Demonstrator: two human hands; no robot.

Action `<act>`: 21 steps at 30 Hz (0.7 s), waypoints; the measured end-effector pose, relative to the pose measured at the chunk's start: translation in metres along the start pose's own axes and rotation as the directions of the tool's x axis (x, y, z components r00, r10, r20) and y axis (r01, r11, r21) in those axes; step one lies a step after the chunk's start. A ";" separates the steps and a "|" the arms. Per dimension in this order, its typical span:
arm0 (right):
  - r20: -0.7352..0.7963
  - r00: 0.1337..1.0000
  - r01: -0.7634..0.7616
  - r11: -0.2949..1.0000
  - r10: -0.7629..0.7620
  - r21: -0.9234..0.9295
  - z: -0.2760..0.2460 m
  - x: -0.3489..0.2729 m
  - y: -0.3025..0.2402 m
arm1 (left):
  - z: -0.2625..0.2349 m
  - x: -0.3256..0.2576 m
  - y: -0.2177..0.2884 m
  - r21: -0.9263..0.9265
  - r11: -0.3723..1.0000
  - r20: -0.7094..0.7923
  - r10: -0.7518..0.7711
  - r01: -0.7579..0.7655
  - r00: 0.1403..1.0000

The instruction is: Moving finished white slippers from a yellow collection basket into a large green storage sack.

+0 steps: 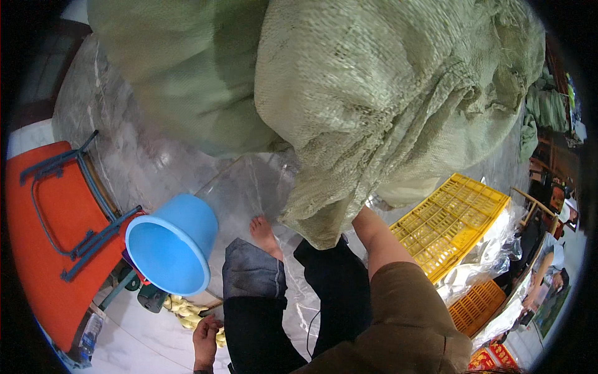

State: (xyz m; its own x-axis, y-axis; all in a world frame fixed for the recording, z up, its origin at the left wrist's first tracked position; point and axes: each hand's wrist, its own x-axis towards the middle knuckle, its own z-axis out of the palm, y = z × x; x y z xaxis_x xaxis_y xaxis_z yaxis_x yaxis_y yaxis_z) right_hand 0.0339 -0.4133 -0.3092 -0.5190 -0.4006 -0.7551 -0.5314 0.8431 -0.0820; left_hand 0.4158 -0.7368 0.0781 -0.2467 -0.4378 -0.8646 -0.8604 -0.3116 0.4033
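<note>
A large pale green woven sack bulges across the upper part of the view, its gathered corner hanging down over my knees. My right forearm reaches forward under the sack, which hides the right hand; its grip cannot be seen. Low beside my left thigh is my left hand, its fingers curled in with nothing visible in them. Closest to that hand lies some crumpled yellowish cloth on the floor. A second, smoother green sack bulges to the left of the first.
A light blue bucket lies tilted at left, beside a folded orange-topped table with blue metal legs. On the right are a yellow plastic crate, clear plastic wrapping and an orange crate. A plastic bottle is at lower left.
</note>
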 end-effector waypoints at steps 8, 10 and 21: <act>0.018 0.997 0.077 0.997 -0.078 0.022 -0.024 -0.015 0.026 | -0.002 0.000 -0.006 0.148 0.988 0.036 0.048 -0.053 0.998; -0.001 0.981 0.195 0.981 -0.195 0.015 -0.030 -0.034 0.014 | -0.004 -0.008 -0.003 0.208 0.975 0.061 0.074 -0.085 0.995; -0.389 0.858 0.449 0.857 -0.335 0.254 -0.086 -0.308 -0.035 | 0.026 -0.117 0.105 0.523 0.675 0.337 0.397 -0.520 0.854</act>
State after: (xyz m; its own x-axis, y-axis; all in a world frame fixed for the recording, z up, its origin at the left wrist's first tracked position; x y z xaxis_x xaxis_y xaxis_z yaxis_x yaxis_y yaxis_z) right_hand 0.1548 -0.3508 -0.0180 -0.5281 -0.7656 -0.3673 -0.5185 0.6333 -0.5745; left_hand 0.3426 -0.6962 0.2140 -0.7022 -0.2132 -0.6793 -0.6859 0.4583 0.5652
